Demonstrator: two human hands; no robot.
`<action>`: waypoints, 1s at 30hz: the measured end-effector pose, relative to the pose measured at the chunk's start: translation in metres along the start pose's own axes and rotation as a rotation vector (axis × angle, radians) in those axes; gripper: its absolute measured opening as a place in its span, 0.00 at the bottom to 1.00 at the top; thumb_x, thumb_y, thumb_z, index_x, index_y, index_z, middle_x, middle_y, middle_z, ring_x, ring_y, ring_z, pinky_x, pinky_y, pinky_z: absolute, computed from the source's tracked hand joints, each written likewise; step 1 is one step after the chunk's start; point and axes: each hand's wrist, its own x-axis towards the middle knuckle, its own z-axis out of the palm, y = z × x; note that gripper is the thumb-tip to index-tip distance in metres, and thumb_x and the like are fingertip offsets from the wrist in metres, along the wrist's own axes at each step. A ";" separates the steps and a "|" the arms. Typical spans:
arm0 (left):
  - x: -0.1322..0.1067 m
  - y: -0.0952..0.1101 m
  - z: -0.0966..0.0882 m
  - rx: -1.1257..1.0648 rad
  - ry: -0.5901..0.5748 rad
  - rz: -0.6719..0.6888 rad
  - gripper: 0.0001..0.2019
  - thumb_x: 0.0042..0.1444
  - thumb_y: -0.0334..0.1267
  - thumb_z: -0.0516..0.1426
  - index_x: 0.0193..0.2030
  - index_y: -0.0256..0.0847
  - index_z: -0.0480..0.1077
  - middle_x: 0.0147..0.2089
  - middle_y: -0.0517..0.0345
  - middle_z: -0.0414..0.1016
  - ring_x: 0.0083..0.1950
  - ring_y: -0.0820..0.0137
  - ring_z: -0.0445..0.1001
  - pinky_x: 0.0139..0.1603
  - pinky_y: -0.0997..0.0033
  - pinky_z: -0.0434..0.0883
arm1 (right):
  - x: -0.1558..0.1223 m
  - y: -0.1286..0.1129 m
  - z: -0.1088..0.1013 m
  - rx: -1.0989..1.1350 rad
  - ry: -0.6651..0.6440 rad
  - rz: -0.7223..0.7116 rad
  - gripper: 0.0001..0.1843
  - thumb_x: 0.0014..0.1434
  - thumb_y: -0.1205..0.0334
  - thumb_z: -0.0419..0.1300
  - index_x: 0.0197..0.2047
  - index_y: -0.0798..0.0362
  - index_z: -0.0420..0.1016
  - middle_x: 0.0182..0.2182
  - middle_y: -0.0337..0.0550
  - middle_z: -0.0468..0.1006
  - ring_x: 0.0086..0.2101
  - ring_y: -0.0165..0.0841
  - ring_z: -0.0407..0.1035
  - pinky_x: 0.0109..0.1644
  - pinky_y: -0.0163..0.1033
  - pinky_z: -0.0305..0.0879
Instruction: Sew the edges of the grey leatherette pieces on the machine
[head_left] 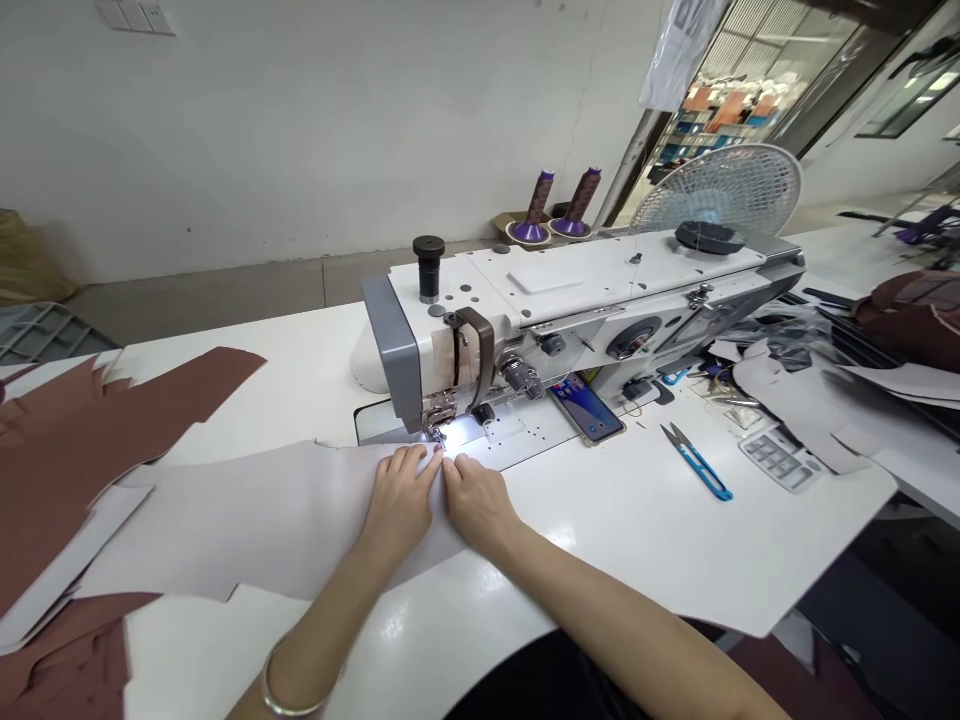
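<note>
A large pale grey cut panel point(255, 515) lies on the table, with its right end at the lit presser foot point(437, 430) of a white sewing machine point(585, 300). My left hand point(401, 495) grips the panel's edge just in front of the foot, fingers bent and thumb close to the needle area. Right beside it, my right hand point(478, 500) is curled over the same edge, its fingertips pinching the material. The two hands nearly touch. Whether a second layer lies under the panel is hidden.
Brown pieces point(150, 410) are piled at the left. To the right lie blue thread snips point(697, 462), a phone point(589, 408), a calculator point(780, 460) and pale scraps point(802, 400). Two thread cones point(540, 205) and a fan point(720, 190) stand behind the machine.
</note>
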 end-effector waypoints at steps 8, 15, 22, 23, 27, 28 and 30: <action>0.008 -0.003 -0.002 0.024 -0.050 -0.028 0.23 0.57 0.24 0.46 0.56 0.45 0.67 0.49 0.48 0.69 0.50 0.61 0.65 0.45 0.62 0.63 | 0.009 0.000 -0.013 -0.103 -0.060 -0.164 0.18 0.61 0.77 0.45 0.53 0.64 0.62 0.37 0.52 0.71 0.36 0.37 0.67 0.27 0.36 0.61; 0.014 -0.008 0.004 0.041 -0.041 -0.035 0.23 0.56 0.24 0.47 0.56 0.46 0.67 0.49 0.47 0.68 0.51 0.60 0.64 0.45 0.61 0.63 | 0.014 0.001 -0.007 -0.094 -0.024 -0.099 0.16 0.61 0.76 0.44 0.50 0.62 0.64 0.35 0.50 0.70 0.34 0.35 0.66 0.27 0.34 0.60; 0.014 -0.007 0.005 0.036 -0.027 -0.048 0.22 0.57 0.24 0.47 0.55 0.46 0.68 0.50 0.47 0.69 0.51 0.60 0.65 0.46 0.60 0.63 | 0.015 0.003 -0.002 -0.078 0.010 -0.127 0.15 0.61 0.77 0.44 0.48 0.60 0.64 0.34 0.49 0.71 0.35 0.36 0.66 0.28 0.35 0.60; 0.014 -0.007 0.004 0.038 -0.030 -0.048 0.22 0.57 0.25 0.47 0.54 0.46 0.68 0.50 0.48 0.69 0.51 0.60 0.65 0.46 0.60 0.63 | 0.015 0.003 -0.002 -0.076 0.013 -0.125 0.15 0.61 0.76 0.44 0.48 0.60 0.64 0.34 0.49 0.71 0.35 0.36 0.65 0.28 0.35 0.60; 0.016 -0.005 0.001 0.038 -0.033 -0.033 0.20 0.58 0.26 0.48 0.54 0.45 0.68 0.51 0.48 0.70 0.51 0.61 0.66 0.46 0.61 0.64 | 0.016 0.003 -0.001 -0.057 -0.005 -0.106 0.14 0.61 0.75 0.44 0.48 0.59 0.64 0.35 0.49 0.71 0.35 0.35 0.65 0.29 0.35 0.59; 0.016 -0.005 0.001 0.039 -0.031 -0.024 0.20 0.58 0.26 0.48 0.54 0.45 0.68 0.52 0.48 0.70 0.51 0.61 0.66 0.47 0.60 0.64 | 0.017 0.003 -0.002 -0.053 -0.012 -0.099 0.14 0.62 0.75 0.44 0.48 0.59 0.64 0.35 0.49 0.71 0.34 0.35 0.66 0.29 0.35 0.59; 0.016 -0.005 0.002 0.050 -0.022 -0.008 0.19 0.59 0.27 0.48 0.54 0.43 0.67 0.53 0.48 0.70 0.52 0.61 0.66 0.48 0.60 0.64 | 0.018 0.002 -0.004 -0.053 -0.027 -0.085 0.14 0.62 0.74 0.43 0.47 0.58 0.65 0.35 0.49 0.70 0.34 0.35 0.65 0.29 0.35 0.59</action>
